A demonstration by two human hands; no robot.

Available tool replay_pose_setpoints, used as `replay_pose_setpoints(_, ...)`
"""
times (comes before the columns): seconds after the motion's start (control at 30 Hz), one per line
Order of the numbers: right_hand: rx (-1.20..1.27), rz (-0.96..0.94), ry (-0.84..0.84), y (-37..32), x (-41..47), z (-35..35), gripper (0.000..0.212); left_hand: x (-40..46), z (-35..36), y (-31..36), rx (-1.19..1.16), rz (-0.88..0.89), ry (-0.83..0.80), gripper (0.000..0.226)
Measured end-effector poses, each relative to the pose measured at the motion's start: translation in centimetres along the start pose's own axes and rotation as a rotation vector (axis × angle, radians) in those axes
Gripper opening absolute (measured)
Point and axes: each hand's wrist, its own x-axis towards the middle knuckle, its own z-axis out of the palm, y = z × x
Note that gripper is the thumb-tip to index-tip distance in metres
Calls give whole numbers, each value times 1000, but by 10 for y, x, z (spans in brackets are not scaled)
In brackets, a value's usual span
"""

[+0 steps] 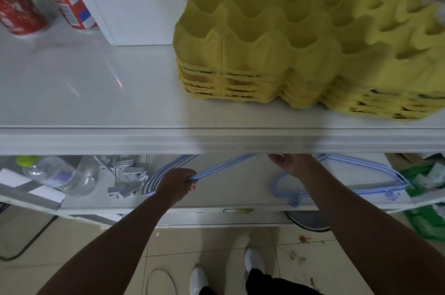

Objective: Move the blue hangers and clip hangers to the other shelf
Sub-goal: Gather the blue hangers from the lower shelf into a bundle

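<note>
- The blue hangers (216,169) are a bundle of thin, smooth plastic bars, pale blue with white edges, lying on the lower shelf (231,188) and running up under the lip of the upper shelf (144,107).
- The left hand (174,185) is curled round the bundle's straight bar near its rounded shoulder end.
- The right hand (292,164) reaches in under the upper shelf's edge; its fingertips are hidden there, so I cannot tell whether it grips anything.
- The clip hangers (342,190), slim light-blue frames with small clips hanging from the bottom bar, lie flat on the lower shelf just to the right of the right forearm.
- A loose heap of grey metal clips (126,179) sits left of the bundle, beside a clear, crinkled plastic bottle (60,175) with a green cap, lying on its side.
- On the glossy white upper shelf rests a stack of yellow moulded-pulp egg trays (301,54), dimpled and rough-edged, and 2 red cans (19,3) at far left.
</note>
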Motion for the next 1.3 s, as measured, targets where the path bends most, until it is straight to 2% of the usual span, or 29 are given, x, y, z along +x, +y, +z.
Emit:
replay_pose_setpoints(0.1, -194, 53, 56, -11, 5, -4, 17, -3, -6, -2, 30, 13, -25, 18)
replay_pose_setpoints(0.23, -518, 72, 161, -17, 11, -16, 38, -10, -8, -2, 87, 63, -57, 28)
replay_pose_setpoints(0.33, -590, 188, 207, -17, 8, -27, 33, -16, -8, 2, 164, 103, -60, 27)
replay_pose_setpoints(0.4, -584, 310, 224, -19, 4, -29, 46, -19, -7, 5, 216, 135, -58, 18)
replay_pose_setpoints(0.53, -834, 362, 340, -30, 2, -30, 39, -24, -5, 4, 204, 193, -84, 23)
replay_pose_setpoints(0.6, -959, 343, 331, -33, -3, -29, 42, -27, -2, -1, 174, 189, -118, 23)
replay_pose_setpoints(0.7, -1157, 215, 382, -28, -7, -28, 44, -29, 0, -7, 145, 162, -144, 18)
replay_pose_setpoints(0.87, -1406, 70, 451, -17, -12, -23, 28, -31, -7, -9, 252, 197, -147, 27)
replay_pose_setpoints(1.07, -1441, 116, 429, -13, -29, -25, 22, -33, -10, -10, 394, 208, -166, 15)
replay_pose_setpoints(1.17, -1459, 43, 342, -13, -33, -40, 23, -33, -7, -10, 455, 215, -149, 19)
replay_pose_setpoints(1.3, -1433, -27, 354, -15, -31, -66, 26, -25, -2, 1, 551, 265, -100, 22)
